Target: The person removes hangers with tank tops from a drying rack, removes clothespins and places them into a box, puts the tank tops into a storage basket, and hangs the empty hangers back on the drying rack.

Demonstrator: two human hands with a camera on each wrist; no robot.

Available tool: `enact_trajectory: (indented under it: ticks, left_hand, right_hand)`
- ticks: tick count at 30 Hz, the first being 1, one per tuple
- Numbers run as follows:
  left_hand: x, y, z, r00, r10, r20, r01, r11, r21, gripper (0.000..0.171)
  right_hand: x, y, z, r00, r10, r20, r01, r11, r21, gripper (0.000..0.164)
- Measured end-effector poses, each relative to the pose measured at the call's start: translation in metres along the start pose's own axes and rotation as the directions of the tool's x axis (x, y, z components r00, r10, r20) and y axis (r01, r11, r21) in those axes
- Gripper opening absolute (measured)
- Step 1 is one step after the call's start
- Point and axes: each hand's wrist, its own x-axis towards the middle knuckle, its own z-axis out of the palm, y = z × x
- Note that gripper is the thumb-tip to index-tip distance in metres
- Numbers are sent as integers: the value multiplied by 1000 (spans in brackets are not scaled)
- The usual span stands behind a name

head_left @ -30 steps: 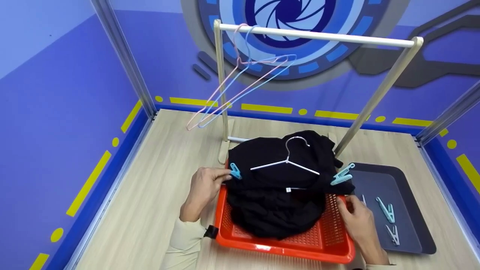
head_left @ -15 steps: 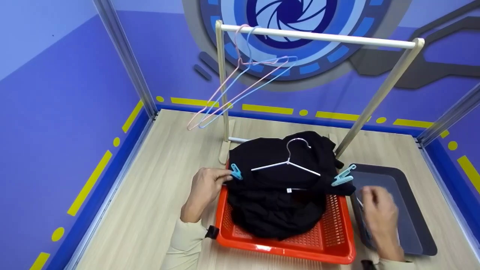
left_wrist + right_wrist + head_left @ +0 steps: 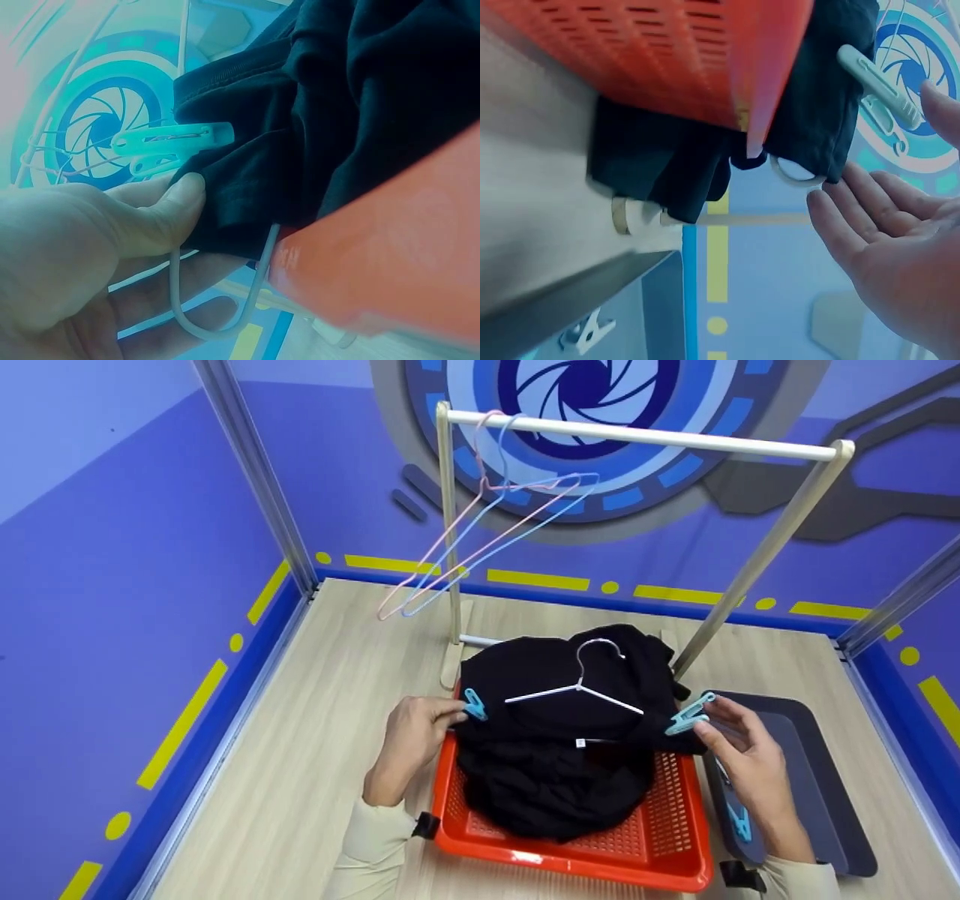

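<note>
A black garment (image 3: 555,787) lies bunched over the red basket (image 3: 570,870), with a white wire hanger (image 3: 578,688) at its upper part. My left hand (image 3: 412,739) pinches the garment's left edge over the hanger's rounded end, right beside a blue clothespin (image 3: 474,705) clipped to the cloth. In the left wrist view, the thumb (image 3: 176,206) presses on the black fabric. My right hand (image 3: 757,769) is at the right edge, thumb and fingers spread around a pale teal clothespin (image 3: 688,715) clipped there. The right wrist view shows its fingers (image 3: 870,206) nearly straight beside the hanger's end.
Behind the basket stands a clothes rack (image 3: 645,433), with a pink hanger (image 3: 480,484) and a blue hanger (image 3: 507,487) on its left. A dark tray (image 3: 832,810) to the right holds a blue clothespin (image 3: 739,821) and a pale one (image 3: 587,334).
My right hand has left the basket's right rim, swung right over the tray, then moved up to the teal clothespin with fingers spread. My left hand keeps its pinch.
</note>
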Motion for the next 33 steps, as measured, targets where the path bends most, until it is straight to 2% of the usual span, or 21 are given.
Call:
enact_trajectory:
  ticks: [4,11,19,25,33]
  left_hand:
    - [0,1,0,1000,-6,5,6,1000,0,14]
    - [-1,1,1,1000,-22,10,22,1000,-4,14]
    - [-2,1,0,1000,-22,21,23,1000,-21,15]
    - [-2,1,0,1000,-18,20,19,999,-31,14]
    - [-2,1,-1,999,-25,25,26,999,-29,14]
  right_hand:
    - [1,-3,0,999,9,42,-9,1000,0,58]
    - [4,-4,3,1000,-1,9,0,989,148,40]
    - [3,-2,5,996,-89,-23,91,990,108,28]
    - [4,-4,9,987,-129,-95,138,986,98,23]
    - [2,-6,9,975,-142,-172,164,979,118,19]
